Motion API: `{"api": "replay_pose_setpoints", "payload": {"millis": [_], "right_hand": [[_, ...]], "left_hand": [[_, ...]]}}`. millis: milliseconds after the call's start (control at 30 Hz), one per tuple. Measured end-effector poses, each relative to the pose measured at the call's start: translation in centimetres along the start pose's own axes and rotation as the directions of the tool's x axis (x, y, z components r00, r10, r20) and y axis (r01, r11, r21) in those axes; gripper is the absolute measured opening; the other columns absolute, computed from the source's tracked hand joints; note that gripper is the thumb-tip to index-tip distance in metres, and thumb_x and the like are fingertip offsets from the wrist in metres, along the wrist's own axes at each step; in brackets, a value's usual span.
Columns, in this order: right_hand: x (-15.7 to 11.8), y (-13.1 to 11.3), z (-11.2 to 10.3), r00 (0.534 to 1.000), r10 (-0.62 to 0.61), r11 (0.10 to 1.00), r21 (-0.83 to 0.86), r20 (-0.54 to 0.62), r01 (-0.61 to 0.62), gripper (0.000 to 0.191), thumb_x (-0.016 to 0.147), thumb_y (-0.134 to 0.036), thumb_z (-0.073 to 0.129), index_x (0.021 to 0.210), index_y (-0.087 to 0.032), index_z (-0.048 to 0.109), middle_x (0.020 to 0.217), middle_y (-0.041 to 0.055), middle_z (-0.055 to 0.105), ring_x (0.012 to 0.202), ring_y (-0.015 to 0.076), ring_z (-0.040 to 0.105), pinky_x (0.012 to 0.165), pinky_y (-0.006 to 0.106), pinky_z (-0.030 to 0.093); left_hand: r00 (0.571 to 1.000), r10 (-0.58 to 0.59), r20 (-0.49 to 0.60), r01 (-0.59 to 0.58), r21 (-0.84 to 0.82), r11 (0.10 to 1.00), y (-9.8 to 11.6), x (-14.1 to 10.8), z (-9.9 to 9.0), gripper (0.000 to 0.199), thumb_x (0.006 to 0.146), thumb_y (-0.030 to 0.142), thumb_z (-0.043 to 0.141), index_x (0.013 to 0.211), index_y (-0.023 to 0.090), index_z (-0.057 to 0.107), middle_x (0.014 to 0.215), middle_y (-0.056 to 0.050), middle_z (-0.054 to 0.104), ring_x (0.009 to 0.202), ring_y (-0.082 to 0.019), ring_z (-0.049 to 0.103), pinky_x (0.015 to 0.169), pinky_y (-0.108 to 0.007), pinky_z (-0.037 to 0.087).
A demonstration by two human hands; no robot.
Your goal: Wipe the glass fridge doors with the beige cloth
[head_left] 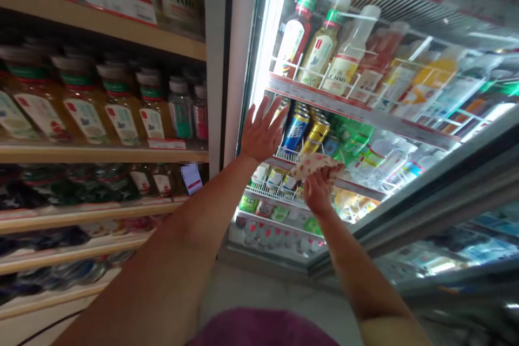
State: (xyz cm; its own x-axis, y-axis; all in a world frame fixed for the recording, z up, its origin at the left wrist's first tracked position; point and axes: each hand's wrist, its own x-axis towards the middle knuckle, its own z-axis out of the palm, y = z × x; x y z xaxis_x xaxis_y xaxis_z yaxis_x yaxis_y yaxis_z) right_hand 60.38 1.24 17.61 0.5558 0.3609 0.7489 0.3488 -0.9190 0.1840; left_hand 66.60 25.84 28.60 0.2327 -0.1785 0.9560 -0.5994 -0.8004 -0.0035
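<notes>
My left hand (261, 132) is raised with its fingers spread at the left side of a lit drinks fridge, holding nothing. A blue can (295, 131) and a gold can (315, 135) stand just right of its fingers, on the shelf behind. Lower and to the right, my right hand (319, 192) is closed round a bunched cloth (314, 166), pale with brownish spots. That cloth is in front of a fridge shelf edge; I cannot tell whether it touches. Small cans (275, 179) stand on the rack to the left of the cloth.
Tall juice bottles (320, 54) fill the fridge's upper rack. Green bottles (352, 135) lie to the right of the cans. A dark door frame (389, 205) runs along the fridge's right. Wooden shelves (101, 154) with bottles stand at left, and a phone-like screen (191, 178) is on one.
</notes>
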Motion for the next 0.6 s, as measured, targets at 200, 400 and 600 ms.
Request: {"api": "replay_pose_setpoints", "payload": {"millis": [200,400,600], "right_hand": [[-2.6,-8.1,4.4,0.97,-0.184,0.98,0.109,0.157,0.169,0.039,0.09,-0.011,0.055,0.124,-0.024,0.069,0.121,0.0078,0.073,0.119,0.0262,0.061,0.117,0.046,0.038],[-7.5,-8.6,6.2,0.914,-0.293,0.953,0.166,0.28,0.255,0.042,0.088,-0.009,0.061,0.123,-0.03,0.069,0.119,0.0015,0.076,0.113,0.0187,0.066,0.115,0.038,0.04],[-12.4,0.2,2.1,0.957,-0.087,0.995,-0.016,0.278,0.095,0.038,0.086,-0.007,0.057,0.114,-0.026,0.074,0.113,0.006,0.077,0.108,0.0228,0.067,0.113,0.044,0.039]], "left_hand": [[0.999,0.042,-0.012,-0.043,-0.024,0.999,-0.3,-0.2,0.0,0.054,0.104,0.031,0.034,0.157,0.02,0.041,0.164,-0.006,0.036,0.158,-0.023,0.011,0.13,-0.048,0.004],[0.996,0.086,-0.028,-0.087,-0.057,0.995,-0.9,-0.5,0.2,0.055,0.105,0.031,0.033,0.158,0.021,0.039,0.165,-0.005,0.034,0.158,-0.021,0.006,0.13,-0.047,0.004],[0.998,0.07,-0.009,-0.07,-0.124,0.99,-0.9,-0.6,0.2,0.053,0.106,0.033,0.032,0.157,0.021,0.04,0.165,-0.006,0.034,0.158,-0.023,0.009,0.131,-0.048,0.004]]}}
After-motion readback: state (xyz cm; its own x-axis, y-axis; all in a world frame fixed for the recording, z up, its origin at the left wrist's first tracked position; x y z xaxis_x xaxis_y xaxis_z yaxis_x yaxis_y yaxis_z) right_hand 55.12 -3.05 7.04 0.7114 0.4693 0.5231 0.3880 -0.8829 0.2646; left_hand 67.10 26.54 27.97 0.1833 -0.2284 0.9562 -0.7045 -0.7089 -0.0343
